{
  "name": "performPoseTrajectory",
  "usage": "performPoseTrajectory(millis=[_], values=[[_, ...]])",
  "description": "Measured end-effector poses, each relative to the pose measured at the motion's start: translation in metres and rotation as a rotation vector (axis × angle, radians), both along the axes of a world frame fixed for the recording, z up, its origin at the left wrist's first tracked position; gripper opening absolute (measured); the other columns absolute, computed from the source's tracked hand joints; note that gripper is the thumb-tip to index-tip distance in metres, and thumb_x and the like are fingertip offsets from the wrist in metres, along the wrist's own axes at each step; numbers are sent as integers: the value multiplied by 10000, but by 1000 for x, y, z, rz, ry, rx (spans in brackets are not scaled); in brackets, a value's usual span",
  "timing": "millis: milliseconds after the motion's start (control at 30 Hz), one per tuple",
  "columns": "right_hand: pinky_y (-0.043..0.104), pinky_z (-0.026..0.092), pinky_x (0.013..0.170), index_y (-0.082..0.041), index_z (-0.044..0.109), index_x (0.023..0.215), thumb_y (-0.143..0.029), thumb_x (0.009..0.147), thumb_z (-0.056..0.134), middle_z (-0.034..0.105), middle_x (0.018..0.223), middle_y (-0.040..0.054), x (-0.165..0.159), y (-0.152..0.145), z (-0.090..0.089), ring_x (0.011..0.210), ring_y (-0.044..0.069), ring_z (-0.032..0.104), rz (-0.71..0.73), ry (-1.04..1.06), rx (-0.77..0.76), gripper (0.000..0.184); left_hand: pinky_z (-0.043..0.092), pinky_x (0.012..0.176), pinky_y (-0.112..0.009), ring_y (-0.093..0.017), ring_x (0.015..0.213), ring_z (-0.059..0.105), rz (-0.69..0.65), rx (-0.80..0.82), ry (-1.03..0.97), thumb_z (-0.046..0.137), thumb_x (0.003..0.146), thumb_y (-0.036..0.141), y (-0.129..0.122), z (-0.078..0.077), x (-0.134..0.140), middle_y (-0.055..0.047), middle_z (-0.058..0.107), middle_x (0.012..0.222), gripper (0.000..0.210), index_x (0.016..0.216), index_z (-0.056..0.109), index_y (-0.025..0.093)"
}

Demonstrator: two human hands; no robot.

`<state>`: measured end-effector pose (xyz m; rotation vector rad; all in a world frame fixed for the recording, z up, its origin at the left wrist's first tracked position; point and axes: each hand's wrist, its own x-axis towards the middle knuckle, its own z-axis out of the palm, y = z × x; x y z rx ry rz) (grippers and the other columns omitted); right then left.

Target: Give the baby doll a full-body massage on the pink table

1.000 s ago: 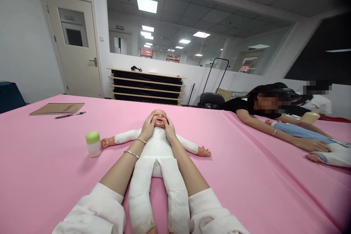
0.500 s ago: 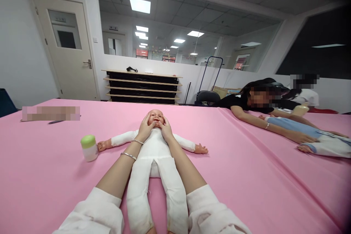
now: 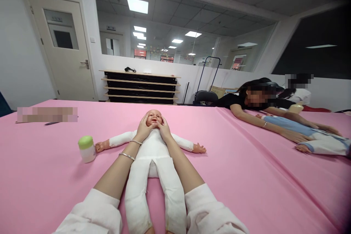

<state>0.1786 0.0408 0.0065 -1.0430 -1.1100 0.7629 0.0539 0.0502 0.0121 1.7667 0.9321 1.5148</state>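
A baby doll [image 3: 152, 150] with a white cloth body lies on its back on the pink-covered table [image 3: 236, 182], arms spread to both sides and legs toward me. My left hand [image 3: 145, 127] cups one side of its head, and my right hand [image 3: 163, 128] cups the other. Both thumbs rest on the lower face near the mouth and chin, while the fingers lie along the cheeks, closed around the head. Beside the doll's hand on the left stands a small jar with a green lid [image 3: 86, 142].
To the right, a co-worker in black [image 3: 233, 95] leans over another doll in blue and white clothes [image 3: 296, 126]. A pale bottle [image 3: 296, 108] stands behind that doll. A blurred flat item [image 3: 46, 114] lies far left. Past the table are a shelf [image 3: 141, 87] and a chair [image 3: 206, 97].
The whole view has shifted slightly, so things sit a little further left. My hands stay on the doll's head with hardly any visible movement.
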Motion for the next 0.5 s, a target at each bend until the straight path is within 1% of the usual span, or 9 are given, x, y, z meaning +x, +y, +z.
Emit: performPoseTrajectory(millis=[133, 233, 367, 500], values=[[370, 348, 1026, -198, 494, 1215, -300, 620, 676, 484, 1298, 62, 0, 1, -1, 1213, 227, 427, -3, -16, 10, 631, 259, 1070, -390, -265, 1269, 351, -17, 14, -47, 710, 634, 286, 0, -1, 1, -101, 453, 1324, 701, 1275, 444, 181], [379, 336, 1035, -201, 499, 1213, -287, 646, 654, 493, 1289, 57, 1, 2, -2, 1218, 222, 423, -10, -24, 19, 594, 246, 1077, -391, -263, 1268, 352, -15, 18, -57, 694, 648, 263, 2, -3, 1, -93, 462, 1316, 669, 1268, 454, 189], [373, 330, 1040, -216, 518, 1195, -294, 710, 592, 499, 1285, 42, 2, 4, -2, 1223, 205, 420, -18, -23, 24, 497, 215, 1094, -380, -242, 1282, 335, 9, 10, -46, 604, 736, 275, 6, -5, 2, -100, 419, 1354, 577, 1278, 443, 164], [367, 337, 1034, -213, 527, 1186, -328, 744, 554, 514, 1272, 39, 2, 7, -2, 1211, 197, 433, -20, -9, 20, 458, 216, 1094, -364, -217, 1287, 332, 13, -30, -67, 448, 852, 368, 5, -4, 3, -107, 402, 1370, 470, 1263, 458, 141]])
